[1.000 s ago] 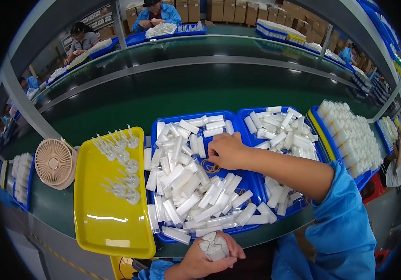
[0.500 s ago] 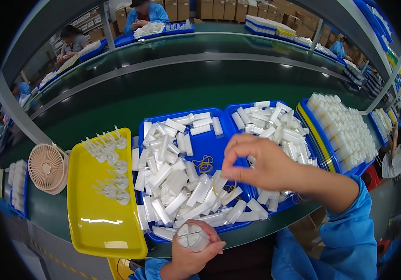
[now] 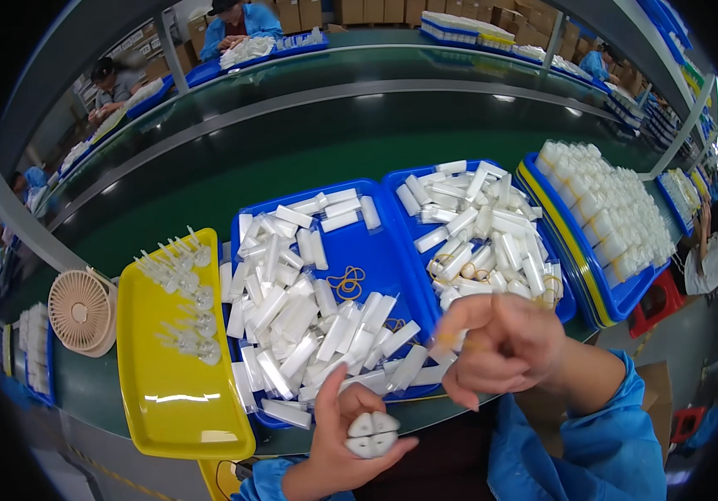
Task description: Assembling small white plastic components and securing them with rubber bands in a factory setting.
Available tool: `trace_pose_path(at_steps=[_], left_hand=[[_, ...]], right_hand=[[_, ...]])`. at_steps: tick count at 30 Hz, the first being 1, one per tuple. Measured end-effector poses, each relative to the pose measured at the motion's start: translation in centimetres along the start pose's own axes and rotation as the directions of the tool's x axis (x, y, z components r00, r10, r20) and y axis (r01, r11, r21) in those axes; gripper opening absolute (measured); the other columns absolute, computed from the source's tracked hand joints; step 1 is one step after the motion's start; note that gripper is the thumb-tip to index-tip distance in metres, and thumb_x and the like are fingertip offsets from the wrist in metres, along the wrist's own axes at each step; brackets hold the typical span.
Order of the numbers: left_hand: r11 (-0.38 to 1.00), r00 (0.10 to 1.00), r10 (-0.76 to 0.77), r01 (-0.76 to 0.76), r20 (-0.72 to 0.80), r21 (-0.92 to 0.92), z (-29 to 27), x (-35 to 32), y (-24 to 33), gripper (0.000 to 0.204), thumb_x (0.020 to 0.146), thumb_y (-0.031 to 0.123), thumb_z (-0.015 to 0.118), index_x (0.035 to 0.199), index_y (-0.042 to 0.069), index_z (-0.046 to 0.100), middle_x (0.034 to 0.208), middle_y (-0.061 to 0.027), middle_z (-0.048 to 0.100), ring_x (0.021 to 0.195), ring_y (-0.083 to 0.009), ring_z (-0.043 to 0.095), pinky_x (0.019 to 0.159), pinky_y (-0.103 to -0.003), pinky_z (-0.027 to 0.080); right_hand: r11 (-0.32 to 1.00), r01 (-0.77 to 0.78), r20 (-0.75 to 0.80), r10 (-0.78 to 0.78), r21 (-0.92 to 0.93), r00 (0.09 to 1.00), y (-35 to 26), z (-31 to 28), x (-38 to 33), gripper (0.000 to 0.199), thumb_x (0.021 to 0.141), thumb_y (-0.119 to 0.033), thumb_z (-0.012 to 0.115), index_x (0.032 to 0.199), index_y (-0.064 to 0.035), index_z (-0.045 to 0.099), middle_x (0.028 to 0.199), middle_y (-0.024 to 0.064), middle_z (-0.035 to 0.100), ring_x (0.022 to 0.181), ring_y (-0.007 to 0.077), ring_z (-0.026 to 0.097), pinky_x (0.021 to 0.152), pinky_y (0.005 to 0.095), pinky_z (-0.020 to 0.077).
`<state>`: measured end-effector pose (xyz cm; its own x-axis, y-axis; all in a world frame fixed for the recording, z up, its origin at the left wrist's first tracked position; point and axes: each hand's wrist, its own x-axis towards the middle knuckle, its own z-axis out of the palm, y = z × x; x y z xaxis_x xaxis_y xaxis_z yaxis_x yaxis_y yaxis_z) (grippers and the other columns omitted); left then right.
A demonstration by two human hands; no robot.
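Note:
My left hand (image 3: 332,455) is closed round a bundle of white packets (image 3: 372,435), their wedge-shaped ends facing up. To its right, my right hand (image 3: 513,342) is raised with bent fingers. A yellowish rubber band (image 3: 469,342) shows at those fingers, smeared by motion. Beyond my left hand, loose white packets in clear film (image 3: 292,313) cover much of a blue tray (image 3: 351,250). A few tan rubber bands (image 3: 347,283) lie on that tray's bare part. A second blue tray (image 3: 416,275), beyond my right hand, holds more white packets and rubber bands.
On the left, a yellow tray (image 3: 175,401) carries several clear stemmed pieces (image 3: 184,275), beside a beige fan (image 3: 82,311). Stacked trays (image 3: 563,250) with banded white bundles (image 3: 605,217) stand at right. A green conveyor belt (image 3: 309,138) runs behind; other people sit across it.
My right hand has moved right and nearer from above the left blue tray. My left hand has shifted slightly right, its fingers opening a little round the bundle. The whole view has shifted slightly.

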<state>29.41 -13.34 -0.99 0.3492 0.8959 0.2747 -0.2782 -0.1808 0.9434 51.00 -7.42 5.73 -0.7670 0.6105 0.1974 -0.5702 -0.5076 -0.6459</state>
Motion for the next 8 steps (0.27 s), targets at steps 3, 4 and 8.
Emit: trace_pose_path(at_steps=[3,4,8], left_hand=[[0.905,0.996,0.064,-0.082,0.056,0.417,0.6,1.2,0.2,0.120,0.067,-0.010,0.071,0.139,0.012,-0.023,0.088,-0.0095,0.048,0.063,-0.0140,0.054,0.058,-0.025,0.045],[0.927,0.999,0.008,-0.025,0.048,0.375,0.7,1.4,0.4,0.120,0.067,-0.010,0.071,0.139,0.012,-0.023,0.086,-0.0094,0.048,0.065,-0.0140,0.054,0.058,-0.024,0.045],[0.840,0.884,-0.450,0.467,0.128,-0.276,-0.4,1.8,2.4,0.125,0.064,-0.009,0.073,0.142,0.024,-0.019,0.084,-0.0114,0.049,0.072,-0.0195,0.057,0.064,-0.029,0.050]], right_hand=[[0.483,0.002,0.094,0.166,-0.876,0.982,0.2,3.9,0.6,0.033,0.096,-0.028,0.033,0.088,0.0020,0.046,0.053,0.0066,0.042,0.046,0.0233,0.045,0.059,0.0313,0.0433],[0.250,-0.022,0.095,0.445,-0.968,0.890,0.4,5.5,1.2,0.040,0.087,-0.033,0.050,0.114,-0.0064,0.039,0.081,0.0097,0.047,0.062,0.0237,0.053,0.063,0.0325,0.0465],[0.527,0.296,0.436,0.163,-0.797,0.885,6.0,2.7,-2.4,0.041,0.085,-0.034,0.061,0.106,-0.0001,0.053,0.062,0.0113,0.049,0.060,0.0305,0.054,0.063,0.0411,0.0430]])
